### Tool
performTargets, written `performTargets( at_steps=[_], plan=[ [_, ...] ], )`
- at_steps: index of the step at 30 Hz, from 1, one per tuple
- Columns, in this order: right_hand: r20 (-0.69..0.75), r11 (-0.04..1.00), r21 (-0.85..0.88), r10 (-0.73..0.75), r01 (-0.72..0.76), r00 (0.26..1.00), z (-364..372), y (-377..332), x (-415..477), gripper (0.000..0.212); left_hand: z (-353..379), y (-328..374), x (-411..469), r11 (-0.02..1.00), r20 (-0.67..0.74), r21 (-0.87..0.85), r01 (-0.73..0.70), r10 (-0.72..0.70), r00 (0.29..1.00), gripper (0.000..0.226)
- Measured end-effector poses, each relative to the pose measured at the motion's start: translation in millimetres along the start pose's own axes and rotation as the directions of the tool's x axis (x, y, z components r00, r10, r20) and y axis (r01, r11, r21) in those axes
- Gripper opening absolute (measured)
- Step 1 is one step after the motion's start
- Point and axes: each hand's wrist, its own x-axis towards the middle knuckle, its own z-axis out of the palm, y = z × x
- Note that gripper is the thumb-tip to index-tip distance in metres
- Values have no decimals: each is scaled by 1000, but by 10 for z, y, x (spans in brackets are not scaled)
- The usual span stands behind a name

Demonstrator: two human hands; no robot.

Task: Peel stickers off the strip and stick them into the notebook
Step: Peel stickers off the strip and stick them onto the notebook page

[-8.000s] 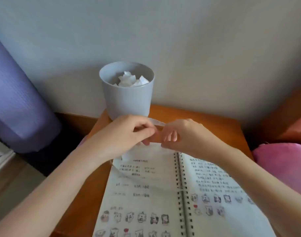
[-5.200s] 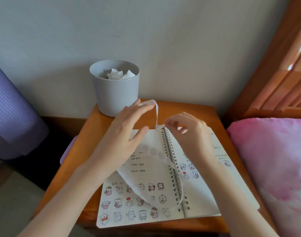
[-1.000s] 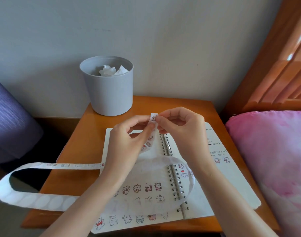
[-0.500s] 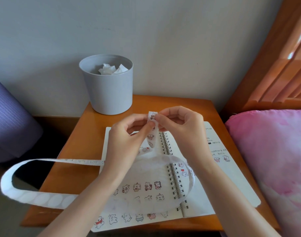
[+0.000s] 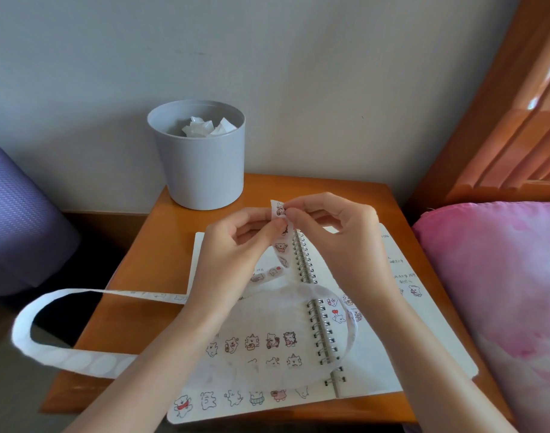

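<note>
both hands are raised above the open notebook (image 5: pixel 370 367) on the wooden table (image 5: pixel 149 245). the left hand (image 5: pixel 236 242) pinches the sticker strip (image 5: pixel 281 245) near its top end, and the right hand (image 5: pixel 336 226) pinches the top sticker (image 5: pixel 279 209). the strip loops down over the pages and off the table's left edge. a grey bin (image 5: pixel 202 170) stands behind.

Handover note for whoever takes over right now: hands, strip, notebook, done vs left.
Left hand pinches the strip just below its top end, above the notebook.
Right hand pinches the top sticker there; whether it has lifted, cannot tell.
The strip's spent backing loops off the table's left edge and back across the open pages.
Done: rows of stickers on both pages.
Left: peel this one, place it, then the stickers lower on the strip.
</note>
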Motion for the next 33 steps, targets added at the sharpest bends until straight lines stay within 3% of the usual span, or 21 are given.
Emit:
performTargets(
  at_steps=[18, 29, 33],
  plan=[
    [174, 993, -102, -46, 65, 984, -209, -33, 42, 7, -33, -11, 7, 912, 103, 278, -302, 284, 953, 12],
    [58, 993, -102, -59, 64, 997, -172, 15, 68, 5, -10, -24, -9, 893, 135, 290, -344, 317, 939, 16],
    [55, 999, -10, -40, 40, 998, -175, -3, 55, 8, -23, -59, 6, 899, 98, 309, -311, 295, 950, 12]
  ],
)
